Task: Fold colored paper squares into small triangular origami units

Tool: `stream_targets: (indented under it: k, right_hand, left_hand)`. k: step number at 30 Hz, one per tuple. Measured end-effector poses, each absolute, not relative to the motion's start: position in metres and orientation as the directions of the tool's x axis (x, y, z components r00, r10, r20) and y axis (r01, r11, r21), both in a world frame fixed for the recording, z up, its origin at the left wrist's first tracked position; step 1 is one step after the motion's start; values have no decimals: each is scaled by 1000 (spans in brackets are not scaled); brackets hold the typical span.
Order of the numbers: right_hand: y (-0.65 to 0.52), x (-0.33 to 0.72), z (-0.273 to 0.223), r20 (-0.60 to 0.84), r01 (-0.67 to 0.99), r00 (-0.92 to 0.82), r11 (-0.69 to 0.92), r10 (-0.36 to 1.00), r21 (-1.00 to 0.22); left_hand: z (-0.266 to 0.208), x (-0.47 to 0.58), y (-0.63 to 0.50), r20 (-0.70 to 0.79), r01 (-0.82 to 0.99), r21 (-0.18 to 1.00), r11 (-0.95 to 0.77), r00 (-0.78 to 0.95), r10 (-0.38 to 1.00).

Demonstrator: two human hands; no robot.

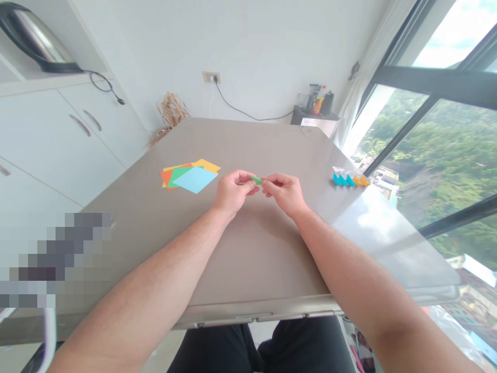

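Note:
Between my two hands is a small folded piece of green paper (256,180), held above the middle of the table. My left hand (235,190) pinches its left end between thumb and fingers. At the other end, the fingertips of my right hand (285,192) are closed on it. Most of the paper is hidden by the fingers, so its folded shape cannot be made out. Left of my hands lies a loose pile of square coloured paper sheets (196,180), light blue on top, with green, orange and yellow below.
A row of small folded paper figures (345,180), blue and orange, stands at the table's (256,259) right side, near the window. A small dark cabinet (315,119) with bottles is beyond the far right corner. A kettle (39,39) rests on a shelf at upper left.

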State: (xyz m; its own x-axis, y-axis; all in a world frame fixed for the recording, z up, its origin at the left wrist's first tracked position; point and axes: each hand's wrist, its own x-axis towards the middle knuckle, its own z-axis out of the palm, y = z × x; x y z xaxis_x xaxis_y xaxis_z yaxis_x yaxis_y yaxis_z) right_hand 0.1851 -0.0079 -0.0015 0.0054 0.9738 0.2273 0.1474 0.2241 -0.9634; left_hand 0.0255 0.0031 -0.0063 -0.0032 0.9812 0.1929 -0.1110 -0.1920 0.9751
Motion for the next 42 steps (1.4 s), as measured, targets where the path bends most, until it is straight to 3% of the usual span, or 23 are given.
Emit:
stream_targets:
  k: [5,12,23,32,42]
  right_hand:
    - [-10,183,-2,256,165,-72,264,964,-950]
    - [-7,186,1,174,120,-26,176,984,-977]
    - [-6,186,3,168,11,-65,169,984,-985]
    - [-13,179,0,383,283,-12,370,924,-885]
    - [-8,182,-7,434,341,-32,418,900,-842]
  left_hand:
    - [-10,27,6,226,-64,972,-227,-20,974]
    - [-13,24,3,348,124,921,-369,161,924]
    - [-9,24,1,323,44,943,-330,117,939]
    - [-10,27,0,294,-7,955,-295,93,951]
    - [-10,28,0,206,-43,978,-204,37,978]
